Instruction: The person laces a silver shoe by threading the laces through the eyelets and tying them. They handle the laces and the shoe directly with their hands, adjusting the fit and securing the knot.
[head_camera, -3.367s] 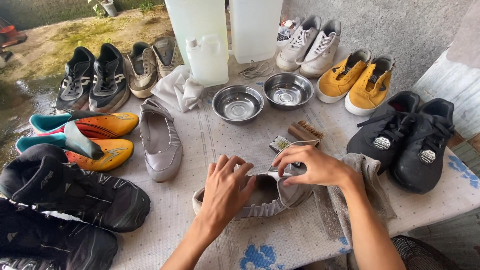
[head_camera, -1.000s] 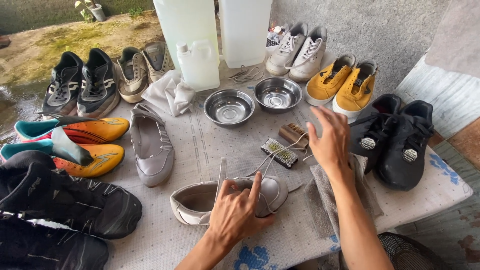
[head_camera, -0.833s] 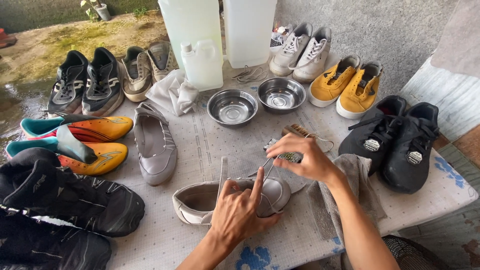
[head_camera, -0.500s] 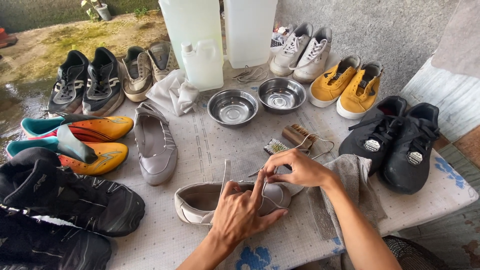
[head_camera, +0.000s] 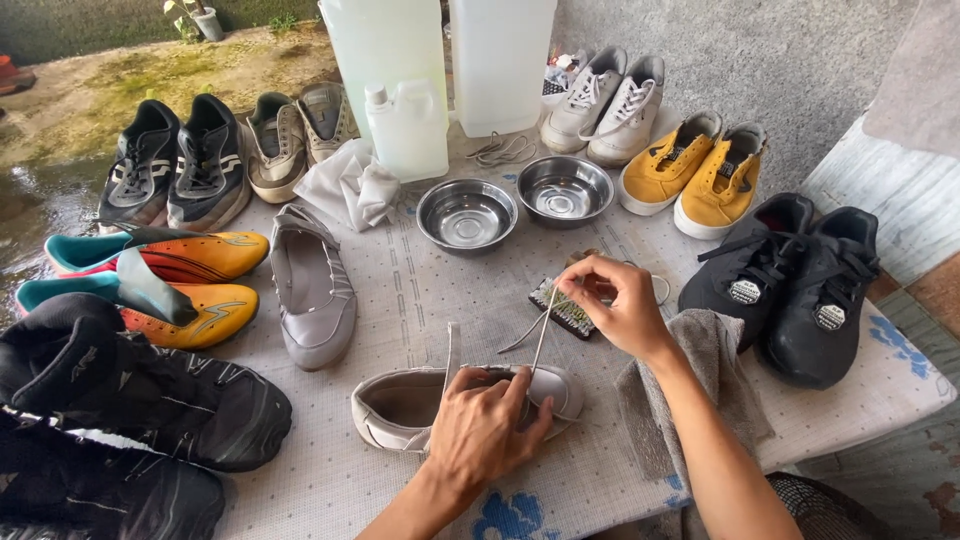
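I see open cloth between the grey flat shoe (head_camera: 312, 290) and the brush (head_camera: 562, 308) (a clear lane); steel bowls (head_camera: 466, 214) block the far end.

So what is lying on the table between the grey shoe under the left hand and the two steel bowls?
In the head view, a small scrub brush lies between the grey shoe and the steel bowls; the lace rises in front of it.

2 steel bowls (head_camera: 515, 202), yellow sneakers (head_camera: 692, 172), black sneakers (head_camera: 790, 282) and a grey towel (head_camera: 712, 370) rest on the table (head_camera: 400, 300).
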